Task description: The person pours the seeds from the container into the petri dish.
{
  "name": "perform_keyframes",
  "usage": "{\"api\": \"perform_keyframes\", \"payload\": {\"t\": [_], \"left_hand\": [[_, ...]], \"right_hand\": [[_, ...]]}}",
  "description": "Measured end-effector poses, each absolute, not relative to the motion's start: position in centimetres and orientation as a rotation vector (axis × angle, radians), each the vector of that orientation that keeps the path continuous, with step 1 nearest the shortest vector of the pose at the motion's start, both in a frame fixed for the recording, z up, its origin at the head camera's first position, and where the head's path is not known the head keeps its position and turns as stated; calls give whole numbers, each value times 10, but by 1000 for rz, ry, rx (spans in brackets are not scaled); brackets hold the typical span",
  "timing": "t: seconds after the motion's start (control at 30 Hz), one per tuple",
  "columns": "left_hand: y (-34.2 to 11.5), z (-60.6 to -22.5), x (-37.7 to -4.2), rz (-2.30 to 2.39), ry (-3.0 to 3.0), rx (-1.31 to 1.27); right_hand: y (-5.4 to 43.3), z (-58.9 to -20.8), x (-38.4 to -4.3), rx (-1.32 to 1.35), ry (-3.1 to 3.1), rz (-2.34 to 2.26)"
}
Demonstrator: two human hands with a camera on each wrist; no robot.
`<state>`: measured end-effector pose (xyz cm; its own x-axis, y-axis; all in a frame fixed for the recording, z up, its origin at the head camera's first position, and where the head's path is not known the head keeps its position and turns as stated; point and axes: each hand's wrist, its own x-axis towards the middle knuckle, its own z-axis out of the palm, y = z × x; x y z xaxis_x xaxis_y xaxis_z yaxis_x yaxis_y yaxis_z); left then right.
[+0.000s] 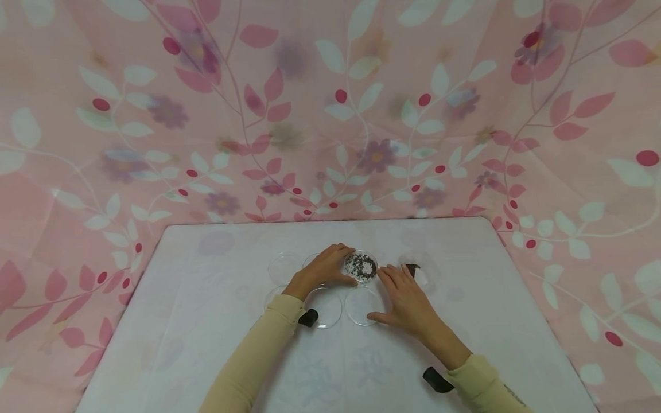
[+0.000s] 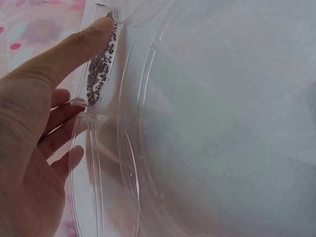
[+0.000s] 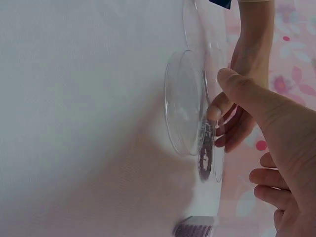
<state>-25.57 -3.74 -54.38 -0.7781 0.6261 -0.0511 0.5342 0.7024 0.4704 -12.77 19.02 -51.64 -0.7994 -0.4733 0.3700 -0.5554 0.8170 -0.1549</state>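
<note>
My left hand (image 1: 326, 267) holds a clear petri dish (image 1: 360, 267) by its left side, thumb at the near edge and fingers at the far edge. Dark granules lie scattered inside that dish, with a pale patch bare in the middle. In the left wrist view its granules (image 2: 101, 64) show through the wall beside the thumb. At the dish's right edge is my right hand (image 1: 408, 301), its fingers extended and its thumb apart from them. Whether the right fingertips touch the dish, I cannot tell. Nothing is gripped in the right hand.
Several clear petri dishes stand around it, among them a back-left dish (image 1: 285, 268), a front-middle dish (image 1: 323, 308) and a front-right dish (image 1: 363, 306). Right of them, partly behind the right hand, is a clear container (image 1: 423, 277) of dark granules. A white cloth (image 1: 206, 344) covers the table.
</note>
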Motion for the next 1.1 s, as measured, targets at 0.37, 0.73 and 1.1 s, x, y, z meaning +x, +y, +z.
{"api": "perform_keyframes", "payload": {"t": [0.37,0.73,1.1], "left_hand": [[-39,-544,-256,661,2711,936],[-40,-543,-255,683,2710,934],[-40,-547,-256,677,2719,944]], "right_hand": [[175,-540,-118,691,-2835,485],[172,-565,-113,608,-2814,581],[172,-570,-111,556,-2804,643]]}}
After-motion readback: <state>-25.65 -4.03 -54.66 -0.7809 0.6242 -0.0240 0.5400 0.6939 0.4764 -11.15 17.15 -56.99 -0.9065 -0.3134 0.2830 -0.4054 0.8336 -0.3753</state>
